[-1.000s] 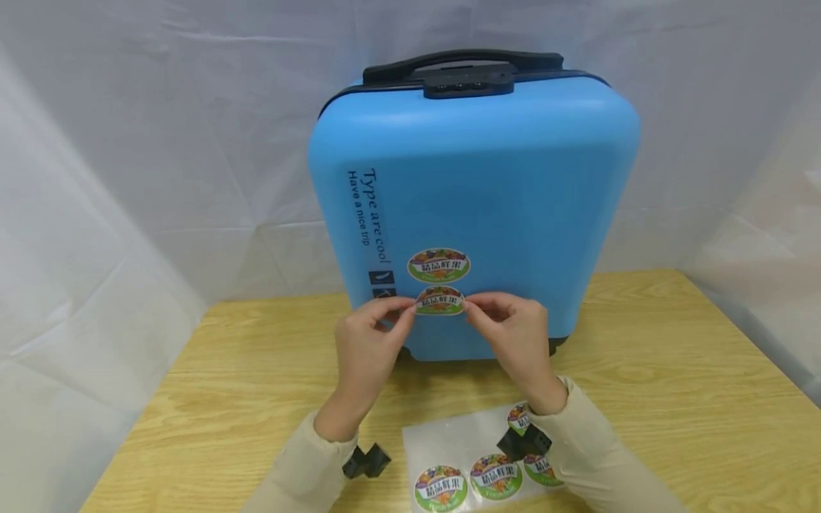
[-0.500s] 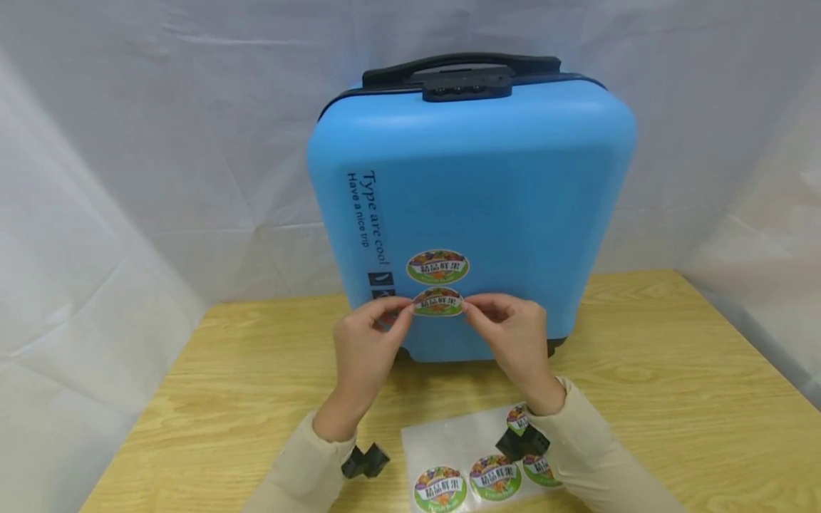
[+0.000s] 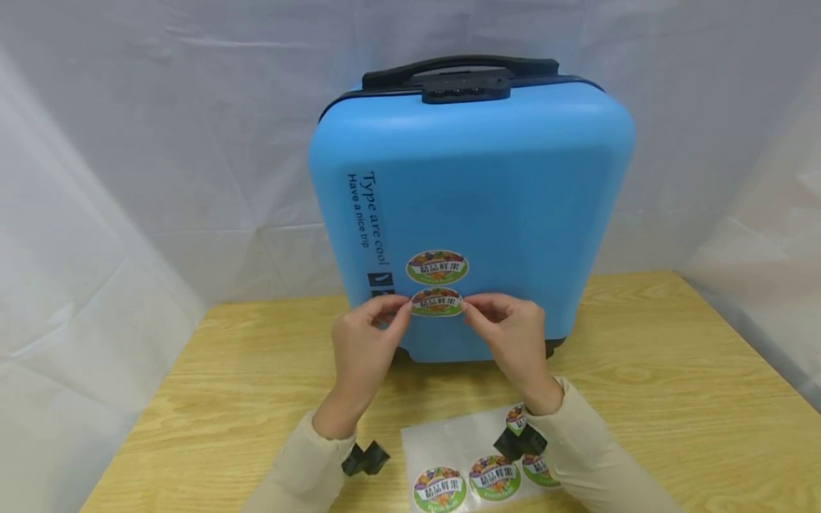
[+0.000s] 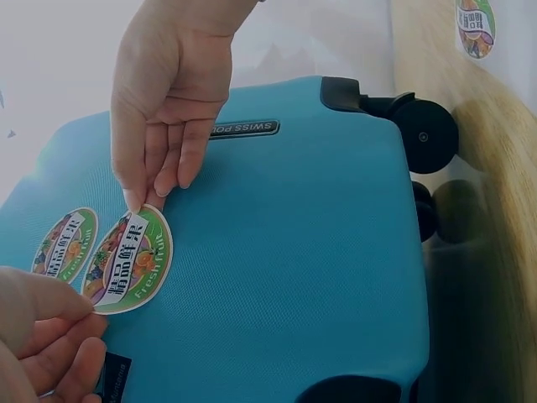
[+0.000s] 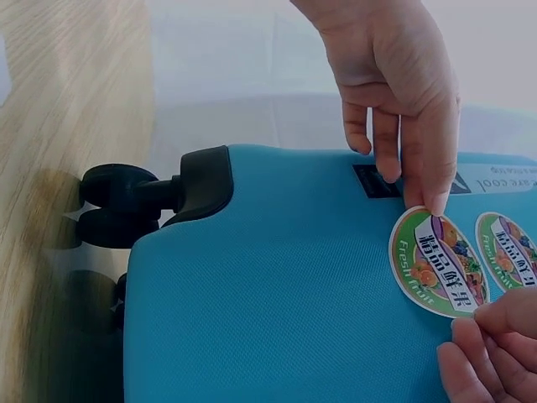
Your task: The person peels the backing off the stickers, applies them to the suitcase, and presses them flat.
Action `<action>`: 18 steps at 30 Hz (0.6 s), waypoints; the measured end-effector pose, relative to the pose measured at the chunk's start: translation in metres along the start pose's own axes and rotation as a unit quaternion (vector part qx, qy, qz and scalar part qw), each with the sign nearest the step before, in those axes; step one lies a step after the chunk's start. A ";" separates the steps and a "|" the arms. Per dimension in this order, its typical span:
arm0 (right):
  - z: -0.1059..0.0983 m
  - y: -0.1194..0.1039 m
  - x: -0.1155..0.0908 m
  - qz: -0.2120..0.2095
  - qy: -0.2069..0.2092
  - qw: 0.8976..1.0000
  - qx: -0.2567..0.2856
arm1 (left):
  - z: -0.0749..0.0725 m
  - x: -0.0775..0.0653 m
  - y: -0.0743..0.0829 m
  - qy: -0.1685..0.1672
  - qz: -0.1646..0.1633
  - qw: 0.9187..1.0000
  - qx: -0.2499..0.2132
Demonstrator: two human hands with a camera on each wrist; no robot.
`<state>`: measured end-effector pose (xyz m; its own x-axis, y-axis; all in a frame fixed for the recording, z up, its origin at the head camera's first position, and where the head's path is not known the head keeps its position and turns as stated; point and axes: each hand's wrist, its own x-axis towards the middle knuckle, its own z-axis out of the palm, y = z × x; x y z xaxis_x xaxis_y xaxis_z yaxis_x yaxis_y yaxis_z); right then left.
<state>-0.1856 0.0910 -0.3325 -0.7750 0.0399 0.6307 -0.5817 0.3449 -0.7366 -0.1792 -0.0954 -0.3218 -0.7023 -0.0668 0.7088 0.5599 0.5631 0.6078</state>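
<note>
A blue hard-shell suitcase [image 3: 487,214] stands upright on the table. One oval fruit sticker [image 3: 437,267] is on its front. Just below it, my hands hold a second fruit sticker [image 3: 436,302] by its opposite side edges. My left hand [image 3: 365,349] pinches the left edge between thumb and index finger, while my right hand [image 3: 513,338] pinches the right edge. In the left wrist view this sticker [image 4: 130,260] lies against or very near the shell; I cannot tell how much of it touches. The right wrist view shows its printed face [image 5: 436,262] between both hands.
A backing sheet [image 3: 430,445] with several more fruit stickers lies on the wooden table [image 3: 256,399] in front of the suitcase, partly hidden by my right sleeve. Black wheels [image 5: 117,201] support the suitcase. White cloth [image 3: 192,142] hangs behind.
The suitcase, stickers and hands shift very slightly in the head view. Both hands keep pinching the lower sticker at the same spot under the first one.
</note>
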 end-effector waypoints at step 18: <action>0.002 -0.002 0.000 -0.092 0.024 0.994 -0.060 | -0.001 -0.001 0.002 0.010 0.035 0.999 0.017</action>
<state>-0.1854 0.0884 -0.3318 -0.6440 0.0091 0.7649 -0.6768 0.4593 -0.5753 -0.1775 -0.0951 -0.3212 -0.6534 -0.0422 0.7558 0.5911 0.5953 0.5443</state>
